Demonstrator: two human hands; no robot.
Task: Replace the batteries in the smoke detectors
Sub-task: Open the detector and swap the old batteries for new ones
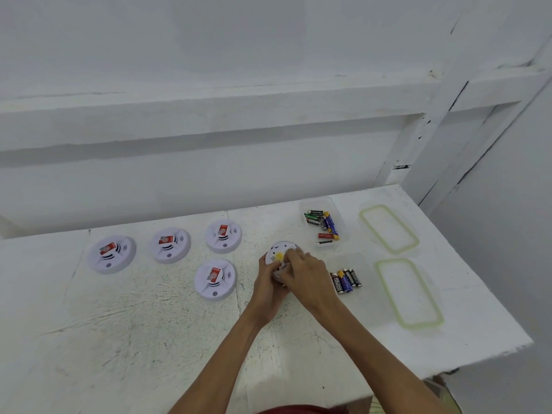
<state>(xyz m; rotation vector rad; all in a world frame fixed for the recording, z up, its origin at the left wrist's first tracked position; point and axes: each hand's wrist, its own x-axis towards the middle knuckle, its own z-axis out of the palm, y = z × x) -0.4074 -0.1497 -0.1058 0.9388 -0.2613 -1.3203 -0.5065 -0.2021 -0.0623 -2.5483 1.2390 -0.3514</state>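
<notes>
Fingers (291,258) of the right hand (307,276) are bending down onto the upturned back of a white detector (282,249), closing narrowly at a yellow patch (277,257) there; whether they are pinching anything cannot be told. Cupping the same detector from its left edge, the left hand (268,282) is wrapping its fingers around the rim and holding the unit just above or on the table (149,324); which of the two cannot be told. Lying face up to the left are four more detectors, each showing a red label: three in a far row (111,254) (170,245) (223,236) and one nearer (215,279), all apart from one another and from the hands. Sitting beyond the hands to the right, a clear tub (343,231) is holding a loose heap of batteries (324,224) in black, green, blue-and-yellow and red. Resting nearer, just right of the right hand, a second clear tub (363,259), hard to see against the table, is holding a side-by-side group of batteries (346,280). Lying flat farther right, well apart from the tubs, are two clear lids with pale green seals, one far (388,228) and one near (409,292).
</notes>
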